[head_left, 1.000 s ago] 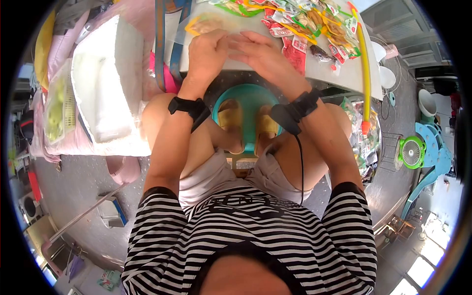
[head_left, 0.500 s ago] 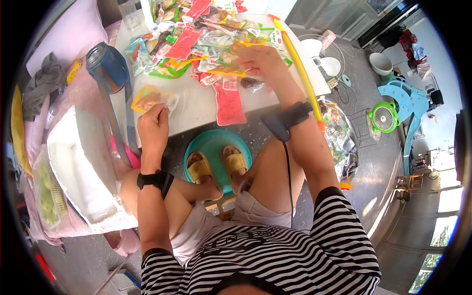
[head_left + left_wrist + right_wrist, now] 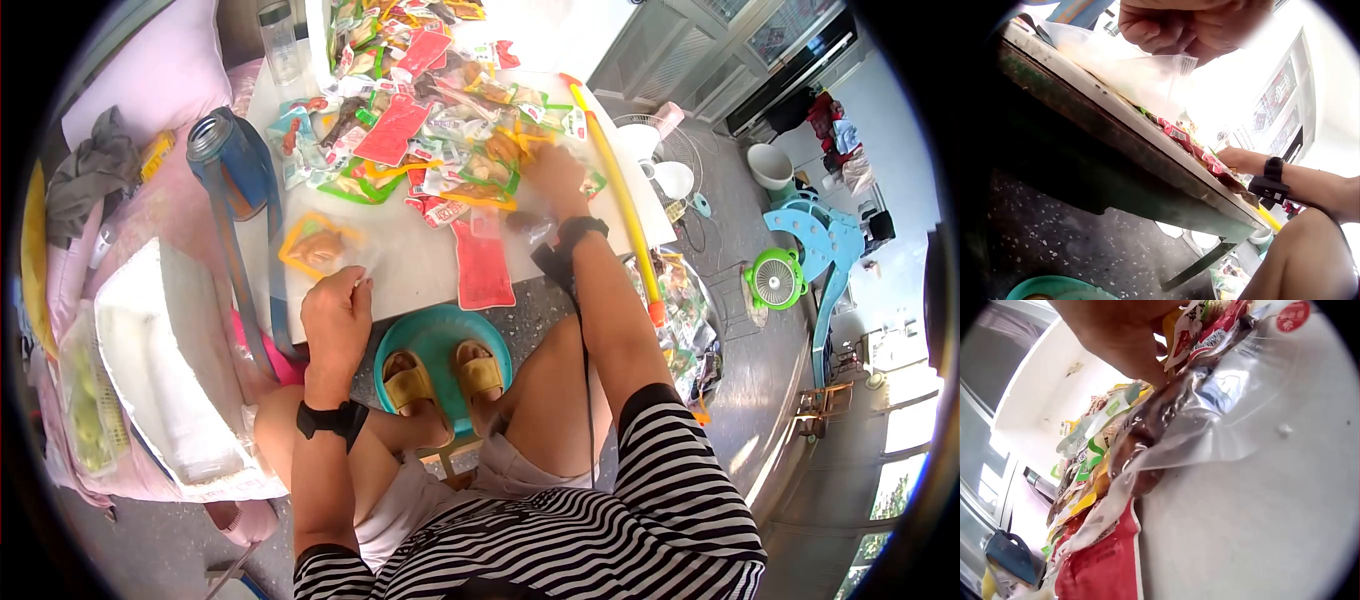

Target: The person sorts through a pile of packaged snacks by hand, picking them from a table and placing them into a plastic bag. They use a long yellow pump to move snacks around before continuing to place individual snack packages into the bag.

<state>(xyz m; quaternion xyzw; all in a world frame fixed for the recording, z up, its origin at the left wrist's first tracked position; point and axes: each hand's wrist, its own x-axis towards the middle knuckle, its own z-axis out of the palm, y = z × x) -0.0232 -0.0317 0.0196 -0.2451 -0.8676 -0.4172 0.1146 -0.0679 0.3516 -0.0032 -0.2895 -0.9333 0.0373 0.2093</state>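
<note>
My left hand [image 3: 335,315] is at the table's front edge and pinches the edge of a clear plastic bag [image 3: 1141,78]. Inside the bag lies a yellow-edged food packet [image 3: 316,248], flat on the tabletop. My right hand [image 3: 557,182], blurred in the head view, reaches into the right side of a pile of food packets [image 3: 440,125]. Its curled fingers grip a yellow-edged packet [image 3: 1172,325] in the right wrist view. Just below that hand lies a clear packet of dark brown food [image 3: 1141,434], beside a red packet [image 3: 482,268] that overhangs the table edge.
A yellow tube [image 3: 622,200] runs along the table's right edge. To the left are a blue flask [image 3: 235,165] with a strap and a white foam box [image 3: 165,370]. Both feet stand in a teal basin [image 3: 445,335]. More packets fill a container [image 3: 685,320] on the floor at right.
The hands were together over the bag, then parted; the right went to the pile and now grips a packet there. The left stays by the bag. The head view has swung, showing more pile.
</note>
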